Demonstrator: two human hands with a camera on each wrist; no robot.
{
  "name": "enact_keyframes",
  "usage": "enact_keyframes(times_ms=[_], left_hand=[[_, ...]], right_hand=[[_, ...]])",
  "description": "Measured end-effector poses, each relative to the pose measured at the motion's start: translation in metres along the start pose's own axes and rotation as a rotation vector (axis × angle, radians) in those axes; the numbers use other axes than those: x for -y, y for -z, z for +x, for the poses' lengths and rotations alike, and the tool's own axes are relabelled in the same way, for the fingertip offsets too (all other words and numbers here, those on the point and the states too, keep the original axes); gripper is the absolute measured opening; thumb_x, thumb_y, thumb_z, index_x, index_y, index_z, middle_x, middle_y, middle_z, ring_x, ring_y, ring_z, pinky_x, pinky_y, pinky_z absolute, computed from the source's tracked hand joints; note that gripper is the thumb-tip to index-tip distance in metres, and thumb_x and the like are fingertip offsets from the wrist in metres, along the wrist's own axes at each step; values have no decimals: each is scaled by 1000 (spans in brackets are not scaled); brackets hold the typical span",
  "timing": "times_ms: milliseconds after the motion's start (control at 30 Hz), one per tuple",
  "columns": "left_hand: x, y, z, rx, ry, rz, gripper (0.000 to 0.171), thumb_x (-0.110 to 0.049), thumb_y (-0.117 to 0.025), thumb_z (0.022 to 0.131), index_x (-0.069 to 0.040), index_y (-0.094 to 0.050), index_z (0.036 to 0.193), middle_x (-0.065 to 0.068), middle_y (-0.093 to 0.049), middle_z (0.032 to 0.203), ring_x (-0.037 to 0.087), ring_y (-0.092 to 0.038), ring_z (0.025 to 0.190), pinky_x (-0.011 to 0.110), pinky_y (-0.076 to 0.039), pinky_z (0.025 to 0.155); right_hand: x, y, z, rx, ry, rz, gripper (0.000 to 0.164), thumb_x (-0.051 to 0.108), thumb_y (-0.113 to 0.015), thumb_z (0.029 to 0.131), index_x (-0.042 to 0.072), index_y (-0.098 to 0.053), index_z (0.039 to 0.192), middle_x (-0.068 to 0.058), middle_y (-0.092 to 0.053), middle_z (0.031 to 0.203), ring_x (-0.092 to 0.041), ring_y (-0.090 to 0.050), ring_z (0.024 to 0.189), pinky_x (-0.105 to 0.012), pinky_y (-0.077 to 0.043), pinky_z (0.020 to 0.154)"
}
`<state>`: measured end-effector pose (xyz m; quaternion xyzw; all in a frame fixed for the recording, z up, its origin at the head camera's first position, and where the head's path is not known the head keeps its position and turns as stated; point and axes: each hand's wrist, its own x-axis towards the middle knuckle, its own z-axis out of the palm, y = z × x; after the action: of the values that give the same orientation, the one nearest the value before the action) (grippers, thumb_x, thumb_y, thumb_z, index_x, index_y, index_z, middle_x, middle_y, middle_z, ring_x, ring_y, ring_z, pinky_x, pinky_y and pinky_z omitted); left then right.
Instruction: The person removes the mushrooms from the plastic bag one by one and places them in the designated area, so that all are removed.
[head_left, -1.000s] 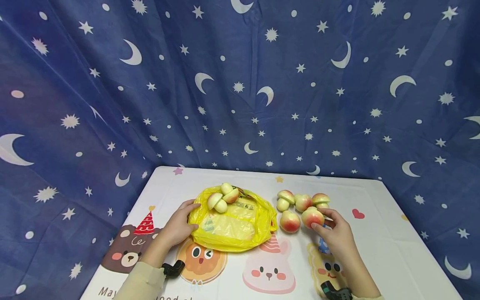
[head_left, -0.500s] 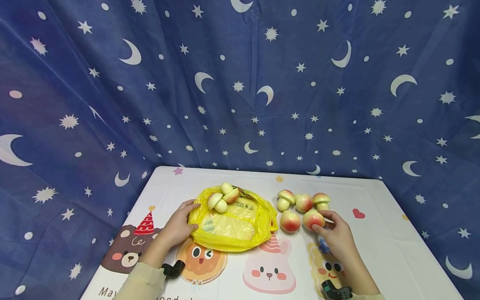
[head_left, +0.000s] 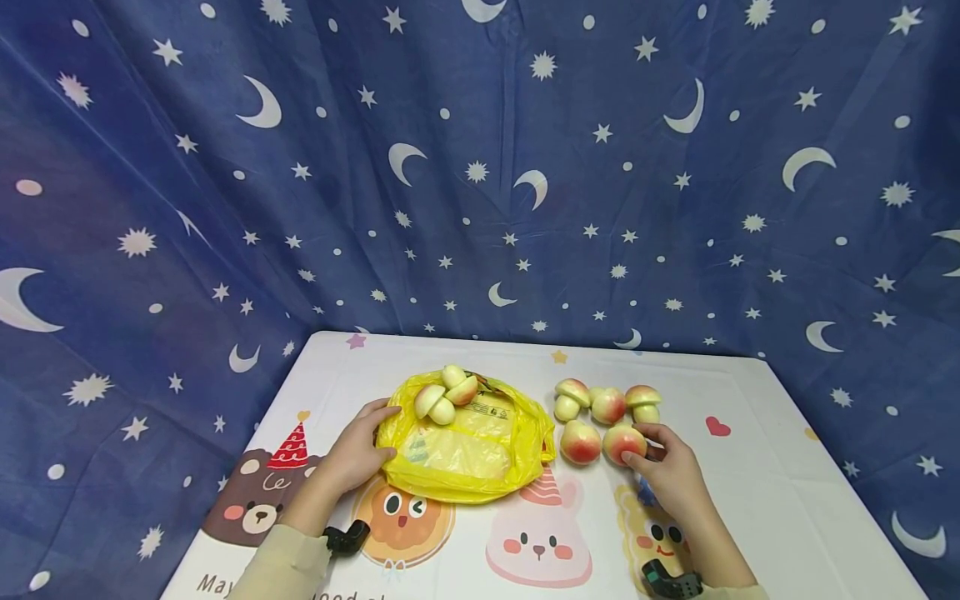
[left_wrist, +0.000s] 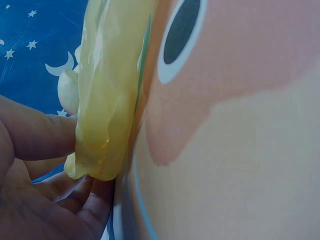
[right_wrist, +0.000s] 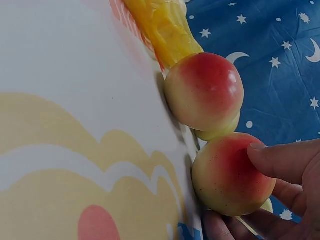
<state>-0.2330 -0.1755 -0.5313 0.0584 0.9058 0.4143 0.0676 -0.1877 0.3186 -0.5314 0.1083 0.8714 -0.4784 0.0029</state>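
A yellow plastic bag point(head_left: 465, 454) lies spread with its mouth toward me, and two toy mushrooms point(head_left: 437, 404) with cream stems and reddish caps rest inside its far left part. My left hand point(head_left: 362, 450) grips the bag's left edge; in the left wrist view the thumb and fingers are on either side of the folded plastic point(left_wrist: 102, 130). Right of the bag, my right hand point(head_left: 672, 467) holds a toy mushroom point(head_left: 622, 444) between thumb and fingers, its round red-and-cream cap facing me, low at the tabletop. Another toy mushroom point(right_wrist: 205, 92) sits just beside it.
Behind the held mushroom stand three more toy mushrooms point(head_left: 572, 398) in a row. The white tablecloth point(head_left: 780, 500) has printed cartoon animals. A blue curtain point(head_left: 480, 167) with moons and stars rises at the table's back edge and left side.
My right hand has shifted slightly down and left with its mushroom, which now sits a little closer to its left neighbour. The left hand and the bag stay in place.
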Motion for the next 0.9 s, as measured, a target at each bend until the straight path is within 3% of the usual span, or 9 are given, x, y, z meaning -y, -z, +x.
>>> enact_keyframes(times_ms=[900], left_hand=[[0, 0, 0, 2, -7, 0, 69, 2, -73, 91, -5, -53, 157, 15, -34, 174, 46, -40, 157, 62, -36, 128]], right_hand=[[2, -2, 0, 12, -8, 13, 62, 28, -78, 100, 9, -53, 154, -22, -58, 155, -38, -61, 141, -3, -48, 86]])
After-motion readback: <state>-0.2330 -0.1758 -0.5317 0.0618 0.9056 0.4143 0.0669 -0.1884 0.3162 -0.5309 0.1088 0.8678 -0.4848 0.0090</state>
